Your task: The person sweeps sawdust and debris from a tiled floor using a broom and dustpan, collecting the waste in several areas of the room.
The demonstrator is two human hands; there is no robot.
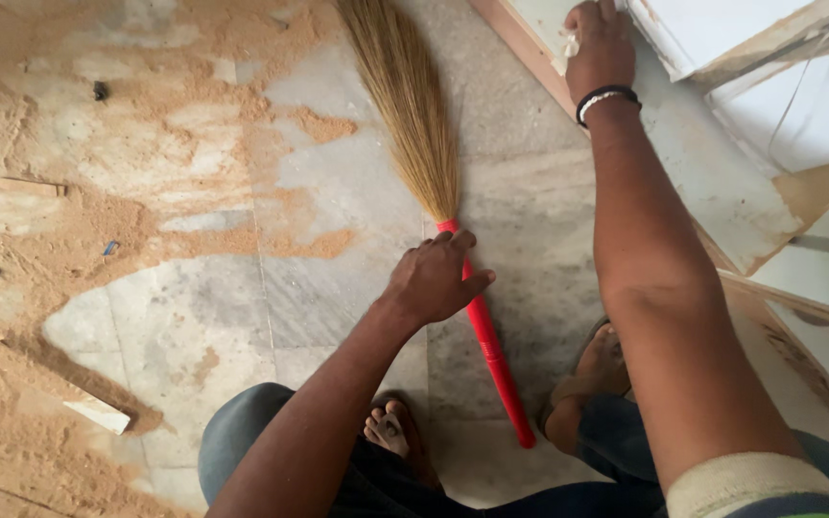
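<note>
on the marble floor (338, 317), seen from the head camera, a grass broom (414, 115) lies with its red handle (491, 350) running toward the near side and its bristles fanning away to the far side. the left hand (434, 280) rests over the top of the handle just below the binding, its fingers (461, 242) curled part way round the red grip, not fully closed as far as i can tell. the right hand (599, 43) is far off to the right, pressed flat with fingers closed on a bit of pale paper or cloth against a white board (722, 192). the broom looks light; the handle stiff and smooth, perhaps a little slippery, the bristles soft and springy, so the grip near the binding seems the best hold. sawdust (69, 240) covers the left of the floor, with small wood offcuts (98, 414) in it. open room lies left and far; the board edges crowd the right, and bare feet (390, 430) sit near the handle end.
</note>
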